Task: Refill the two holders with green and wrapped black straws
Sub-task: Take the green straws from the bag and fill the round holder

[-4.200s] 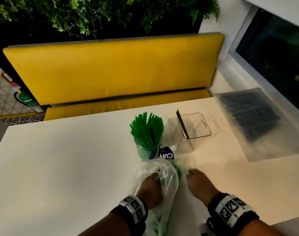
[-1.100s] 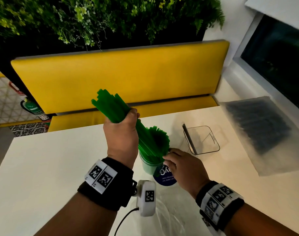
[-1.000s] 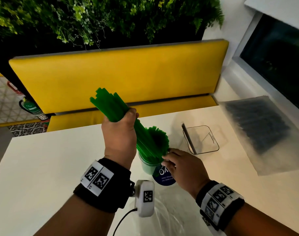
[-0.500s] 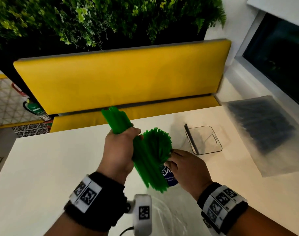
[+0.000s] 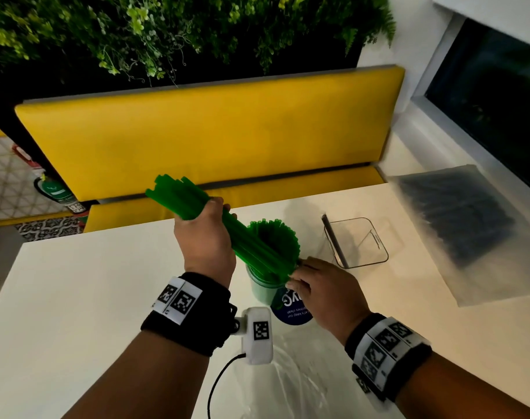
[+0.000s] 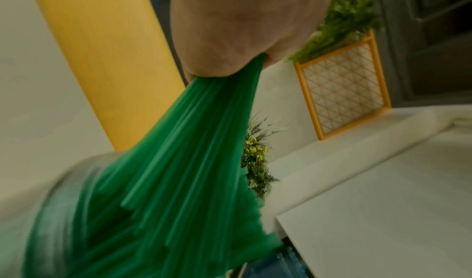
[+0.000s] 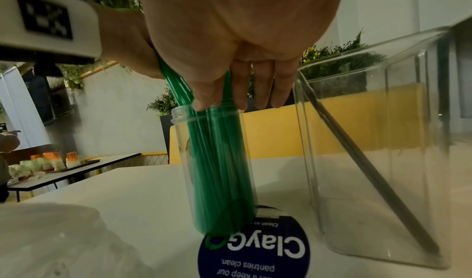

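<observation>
A yellow bench [image 5: 209, 128] runs along the far side of the white table [image 5: 76, 297], under hanging plants [image 5: 167, 31]. At the far right lies a clear bag of wrapped black straws [image 5: 457, 219]. Left of it stands a square clear holder [image 5: 355, 243] with one dark straw leaning inside. A crumpled empty plastic bag [image 5: 303, 376] lies at the near edge. Mid-table, the round clear jar [image 7: 217, 171], already crowded with green straws, stands by a blue round sticker [image 7: 255, 248]. The left hand [image 5: 206, 240] is closed round a tilted bundle of green straws [image 5: 242, 234], its lower ends at the jar's mouth. The right hand [image 5: 324, 288] rests straight fingers [image 7: 263, 86] against the jar's rim and straws.
</observation>
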Tool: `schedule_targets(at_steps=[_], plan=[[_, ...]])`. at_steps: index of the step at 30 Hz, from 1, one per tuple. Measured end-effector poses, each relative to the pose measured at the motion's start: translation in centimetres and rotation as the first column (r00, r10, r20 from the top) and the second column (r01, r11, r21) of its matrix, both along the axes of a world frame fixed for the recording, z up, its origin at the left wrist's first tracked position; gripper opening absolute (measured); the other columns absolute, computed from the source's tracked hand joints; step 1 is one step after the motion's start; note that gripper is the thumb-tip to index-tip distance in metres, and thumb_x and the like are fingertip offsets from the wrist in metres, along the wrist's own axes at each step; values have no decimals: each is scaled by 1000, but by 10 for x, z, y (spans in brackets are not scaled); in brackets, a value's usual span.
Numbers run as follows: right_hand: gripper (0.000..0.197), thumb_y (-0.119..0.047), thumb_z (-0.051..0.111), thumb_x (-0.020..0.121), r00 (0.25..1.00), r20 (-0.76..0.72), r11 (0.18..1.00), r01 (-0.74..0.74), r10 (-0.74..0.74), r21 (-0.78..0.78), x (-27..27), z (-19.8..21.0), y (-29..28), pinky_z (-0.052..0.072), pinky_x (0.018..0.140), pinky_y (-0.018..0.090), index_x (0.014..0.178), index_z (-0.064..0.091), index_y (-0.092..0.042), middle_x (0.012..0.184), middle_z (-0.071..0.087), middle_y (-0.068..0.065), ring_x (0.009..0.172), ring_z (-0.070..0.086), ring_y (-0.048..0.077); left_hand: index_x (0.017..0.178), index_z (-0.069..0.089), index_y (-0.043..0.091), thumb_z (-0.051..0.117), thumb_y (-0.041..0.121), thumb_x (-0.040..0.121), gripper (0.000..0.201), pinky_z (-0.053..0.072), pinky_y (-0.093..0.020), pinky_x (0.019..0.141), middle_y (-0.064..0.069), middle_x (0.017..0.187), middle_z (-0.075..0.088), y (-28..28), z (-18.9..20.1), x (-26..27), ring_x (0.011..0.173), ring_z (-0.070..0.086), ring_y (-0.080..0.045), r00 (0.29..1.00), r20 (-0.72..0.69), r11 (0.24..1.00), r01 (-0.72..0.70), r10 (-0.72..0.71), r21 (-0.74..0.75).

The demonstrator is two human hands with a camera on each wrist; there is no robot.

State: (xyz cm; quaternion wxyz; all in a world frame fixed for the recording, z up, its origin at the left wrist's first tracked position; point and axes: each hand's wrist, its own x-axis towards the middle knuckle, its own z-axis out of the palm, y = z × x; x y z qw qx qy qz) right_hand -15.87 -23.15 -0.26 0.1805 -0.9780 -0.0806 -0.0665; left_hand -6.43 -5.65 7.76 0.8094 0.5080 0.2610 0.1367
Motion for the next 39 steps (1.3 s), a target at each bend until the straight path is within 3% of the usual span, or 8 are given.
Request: schedule_targets(at_steps=[6,16,19,23,26,31,35,39], plan=[[53,-58,30,97,997,-72,997,-7,1,-83,2,9,-1,47,59,25,86,71,-27,79,69,-8,75,63,10,81,63,14,66,6,85,9,61,-43,76,1,69,64,1,-3,-14,69,65,-21,978,180,984,77,-107,163],[56,-59,31,90,985,-161,983,25,-55,-181,15,28,2,52,61,31,75,71,-23,67,65,-2,68,63,16,91,61,3,62,-1,91,4,60,-53,81,-7,75,64,13,-6,-17,70,67,-22,973,190,982,102,-132,160],[52,-52,30,87,972,-236,984,-28,-14,-177,18,35,-2,51,69,32,76,72,-23,71,67,-3,81,63,17,94,61,2,62,0,91,4,60,-55,83,-9,77,64,13,-6,-18,71,67,-22,971,193,982,112,-141,151],[48,-57,35,81,934,-356,980,-99,31,-175,23,47,-7,46,96,35,106,72,-39,108,73,-12,122,53,12,92,61,3,62,0,91,4,60,-55,82,-6,76,65,13,-5,-18,70,68,-20,969,189,978,127,-158,163],[54,-66,32,81,922,-387,974,-114,30,-197,24,52,-6,44,94,37,106,72,-40,105,73,-9,117,53,14,94,62,1,62,0,91,3,59,-56,82,-9,78,64,13,-5,-18,71,68,-22,967,195,976,133,-166,173],[59,-60,26,96,942,-334,935,-142,27,-326,27,50,0,47,82,39,81,70,-24,80,69,0,97,58,22,93,64,-3,64,0,90,4,61,-52,79,-5,74,66,10,0,-19,71,69,-24,960,211,966,135,-183,221],[54,-56,30,98,943,-333,918,-144,13,-369,31,49,5,45,86,40,81,70,-23,84,70,0,101,57,23,82,67,6,68,5,85,3,58,-40,68,-13,73,67,-2,5,-26,69,67,-30,945,224,927,155,-240,341],[56,-61,30,96,930,-368,900,-146,-17,-410,35,49,8,43,91,41,97,73,-25,94,68,3,105,55,22,87,65,-2,70,2,84,7,52,-26,58,-12,73,65,-25,8,-34,63,62,-15,931,245,890,145,-270,431]])
